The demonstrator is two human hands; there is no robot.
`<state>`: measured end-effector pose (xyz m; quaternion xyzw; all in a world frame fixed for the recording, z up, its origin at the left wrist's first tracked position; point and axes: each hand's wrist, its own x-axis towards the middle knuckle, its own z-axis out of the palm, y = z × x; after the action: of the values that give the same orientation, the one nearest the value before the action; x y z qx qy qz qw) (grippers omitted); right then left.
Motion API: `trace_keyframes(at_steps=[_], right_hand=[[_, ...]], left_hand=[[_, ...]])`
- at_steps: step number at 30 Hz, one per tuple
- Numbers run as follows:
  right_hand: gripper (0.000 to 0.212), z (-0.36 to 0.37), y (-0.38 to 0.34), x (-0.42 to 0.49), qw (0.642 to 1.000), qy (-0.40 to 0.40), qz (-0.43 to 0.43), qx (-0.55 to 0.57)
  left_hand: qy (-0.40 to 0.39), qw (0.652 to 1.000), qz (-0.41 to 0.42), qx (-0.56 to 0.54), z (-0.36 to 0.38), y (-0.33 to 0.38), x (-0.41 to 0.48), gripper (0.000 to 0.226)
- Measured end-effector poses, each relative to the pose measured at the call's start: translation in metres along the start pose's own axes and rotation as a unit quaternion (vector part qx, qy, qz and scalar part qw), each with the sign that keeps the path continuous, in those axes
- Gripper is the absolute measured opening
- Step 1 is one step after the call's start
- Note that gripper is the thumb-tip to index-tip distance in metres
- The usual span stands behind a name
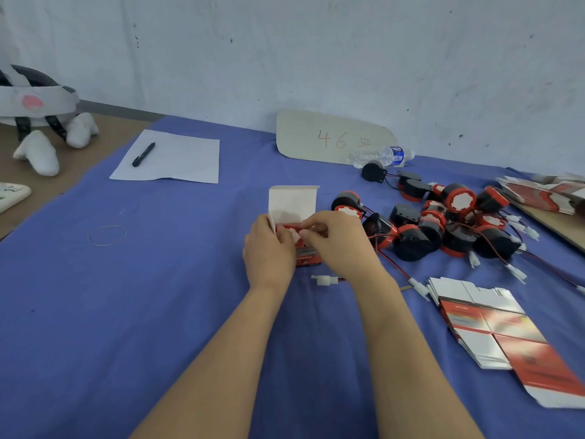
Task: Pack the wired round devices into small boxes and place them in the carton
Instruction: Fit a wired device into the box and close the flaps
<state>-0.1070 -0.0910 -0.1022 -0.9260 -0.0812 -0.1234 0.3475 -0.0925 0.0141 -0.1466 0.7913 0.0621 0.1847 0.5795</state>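
A small red and white box (292, 204) stands on the blue cloth with its white lid flap raised. My left hand (269, 251) grips the box's left side. My right hand (335, 239) pinches at the box's open top, where the red and white face of a round device (292, 233) shows inside. A white plug (323, 280) on a wire lies just in front of the box. A heap of several black and red wired round devices (443, 223) lies to the right. No carton is in view.
Flat unfolded boxes (493, 331) are stacked at the right front, with more (538, 193) at the far right. A cardboard sign (332, 139) and a water bottle (383, 156) sit by the wall. Paper with a pen (144, 154) and a rubber band (107, 235) lie to the left.
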Motion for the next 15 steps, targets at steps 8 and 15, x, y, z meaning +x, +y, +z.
trace_keyframes(at_steps=[8,15], right_hand=[[0.027,0.005,-0.011,0.014,0.999,-0.029,0.042,0.017],[0.033,-0.004,-0.015,0.023,0.986,-0.154,0.036,0.044]], left_hand=[[0.012,1.0,0.003,0.002,0.0,0.0,0.002,0.013],[0.009,1.0,0.003,0.003,0.0,0.001,0.001,0.008]])
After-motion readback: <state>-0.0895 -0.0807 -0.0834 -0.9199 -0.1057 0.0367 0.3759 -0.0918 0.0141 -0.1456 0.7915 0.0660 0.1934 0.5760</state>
